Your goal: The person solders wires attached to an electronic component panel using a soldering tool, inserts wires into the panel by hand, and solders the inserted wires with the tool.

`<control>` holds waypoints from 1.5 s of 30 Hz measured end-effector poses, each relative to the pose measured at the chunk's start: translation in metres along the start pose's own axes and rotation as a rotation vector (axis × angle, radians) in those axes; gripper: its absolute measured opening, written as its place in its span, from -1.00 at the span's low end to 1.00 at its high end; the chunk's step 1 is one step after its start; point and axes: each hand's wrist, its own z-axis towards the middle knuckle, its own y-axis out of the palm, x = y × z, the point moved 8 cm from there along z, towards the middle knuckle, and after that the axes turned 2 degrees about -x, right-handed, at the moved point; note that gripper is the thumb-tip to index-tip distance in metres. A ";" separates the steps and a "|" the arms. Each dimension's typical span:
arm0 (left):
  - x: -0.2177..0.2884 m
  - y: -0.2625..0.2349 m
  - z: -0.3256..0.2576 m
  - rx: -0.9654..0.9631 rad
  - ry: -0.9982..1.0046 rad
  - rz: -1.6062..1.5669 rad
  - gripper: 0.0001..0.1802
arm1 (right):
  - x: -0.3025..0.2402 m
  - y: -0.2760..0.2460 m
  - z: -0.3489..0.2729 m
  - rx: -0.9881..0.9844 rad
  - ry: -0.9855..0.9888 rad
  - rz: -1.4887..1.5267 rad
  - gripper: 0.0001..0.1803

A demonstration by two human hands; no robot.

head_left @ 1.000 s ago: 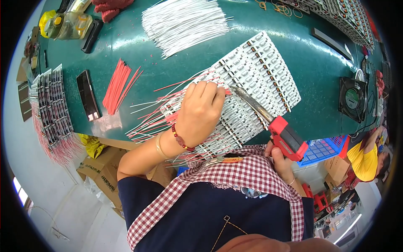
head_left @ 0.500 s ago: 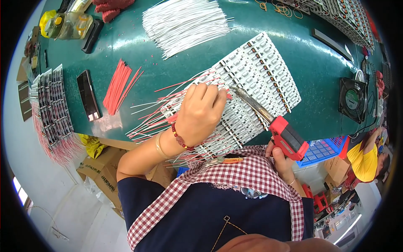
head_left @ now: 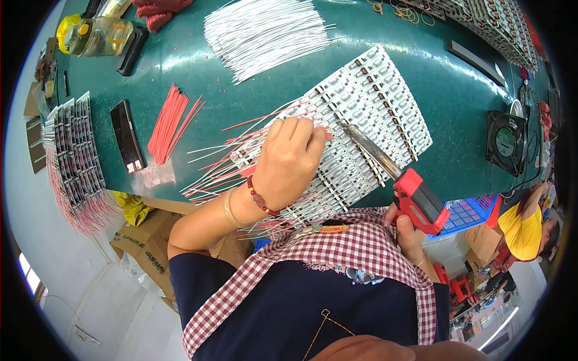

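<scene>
A white circuit board panel (head_left: 376, 99) with rows of small parts lies slanted on the bench, red and white wires (head_left: 226, 174) trailing off its left side. Over its middle, my left hand (head_left: 289, 150) is closed, knuckles up. Short red wire ends (head_left: 328, 136) poke out by its fingertips; the pinch itself is hidden under the hand. My right hand (head_left: 406, 231) grips the handle of a red and black soldering gun (head_left: 420, 201) near the bench's front edge. The gun's metal tip is over the panel, a little right of my left fingers.
Loose red wires (head_left: 171, 126) and a phone (head_left: 126, 137) lie to the left, a pile of white wires (head_left: 265, 36) at the back. Another wired panel (head_left: 73, 150) hangs over the left edge. On the right are a black fan (head_left: 506, 141), stacked panels (head_left: 500, 24) and a blue basket (head_left: 466, 213).
The soldering gun and my right hand have shifted slightly right, drawing the tip away from my left fingers. My left hand stays almost in place.
</scene>
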 end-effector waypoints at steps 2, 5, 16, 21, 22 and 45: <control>0.000 0.000 0.001 -0.013 -0.001 0.002 -0.75 | 0.002 -0.001 -0.001 -0.011 0.019 -0.002 -0.58; 0.000 0.000 0.000 -0.001 -0.001 0.027 -0.76 | 0.004 -0.003 -0.004 0.001 0.016 0.001 -0.56; -0.001 -0.003 -0.001 0.032 0.008 0.070 -0.78 | 0.005 0.006 0.004 -0.037 0.056 -0.038 -0.70; -0.003 -0.001 -0.002 0.023 -0.007 0.060 -0.78 | 0.018 0.006 0.005 0.013 0.072 -0.162 -0.36; -0.001 -0.001 -0.002 0.004 0.002 0.069 -0.82 | 0.013 0.005 0.005 0.027 0.037 -0.142 -0.38; -0.007 -0.002 0.002 0.042 -0.096 -0.054 -0.84 | -0.077 -0.327 -0.044 1.114 -0.294 -0.092 -0.61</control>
